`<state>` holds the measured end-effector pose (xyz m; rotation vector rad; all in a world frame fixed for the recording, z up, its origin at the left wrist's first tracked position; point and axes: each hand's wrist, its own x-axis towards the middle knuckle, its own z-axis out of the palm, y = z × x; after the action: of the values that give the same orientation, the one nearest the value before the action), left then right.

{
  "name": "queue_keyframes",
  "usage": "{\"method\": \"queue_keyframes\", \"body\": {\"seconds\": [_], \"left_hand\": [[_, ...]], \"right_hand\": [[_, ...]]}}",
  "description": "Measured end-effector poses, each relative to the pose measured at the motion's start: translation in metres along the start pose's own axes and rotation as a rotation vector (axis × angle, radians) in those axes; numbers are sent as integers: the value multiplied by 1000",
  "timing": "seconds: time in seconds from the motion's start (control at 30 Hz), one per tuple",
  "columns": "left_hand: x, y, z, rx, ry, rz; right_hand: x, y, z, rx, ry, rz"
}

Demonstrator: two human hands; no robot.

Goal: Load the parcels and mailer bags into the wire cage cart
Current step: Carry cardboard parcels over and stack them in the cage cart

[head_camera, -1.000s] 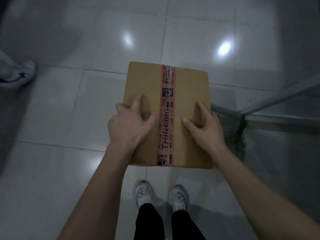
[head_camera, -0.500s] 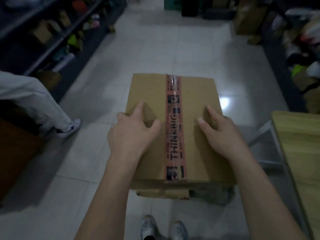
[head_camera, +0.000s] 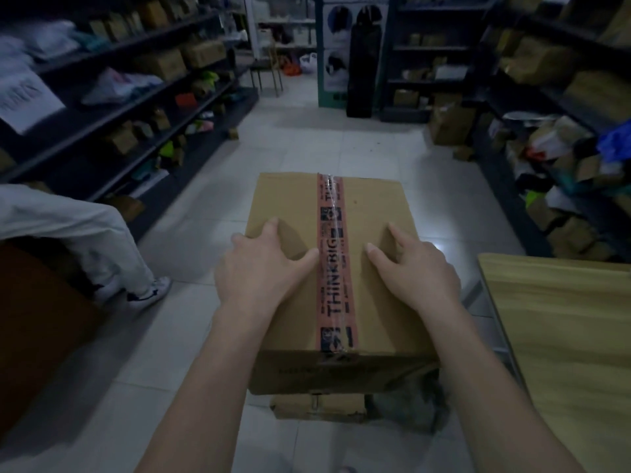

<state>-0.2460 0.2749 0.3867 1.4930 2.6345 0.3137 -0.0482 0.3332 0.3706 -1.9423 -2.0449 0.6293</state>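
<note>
A brown cardboard box (head_camera: 375,213) sealed with red "THINK BIG" tape is held up in front of me. My left hand (head_camera: 259,271) lies on its top left, thumb and forefinger on the lid, the other fingers curled over the left edge. My right hand (head_camera: 416,271) grips the top right the same way. Under the box I see a smaller cardboard parcel (head_camera: 317,406) and a grey mailer bag (head_camera: 406,404). No wire cage cart is in view.
A wooden table (head_camera: 560,336) stands close at my right. A person's leg in white trousers (head_camera: 85,227) is at the left beside a brown object (head_camera: 34,319). Dark shelves full of parcels (head_camera: 119,107) line the left, and more shelves (head_camera: 563,148) the right. A tiled aisle runs ahead.
My view has lifted from the floor and my feet to the aisle ahead. The box stays in both hands with the same grip and has risen with me.
</note>
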Motion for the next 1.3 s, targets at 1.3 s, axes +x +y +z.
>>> {"method": "queue_keyframes", "body": {"seconds": [1.3], "left_hand": [[-158, 38, 4, -59, -76, 552]], "right_hand": [[-232, 103, -27, 88, 353, 458]]}}
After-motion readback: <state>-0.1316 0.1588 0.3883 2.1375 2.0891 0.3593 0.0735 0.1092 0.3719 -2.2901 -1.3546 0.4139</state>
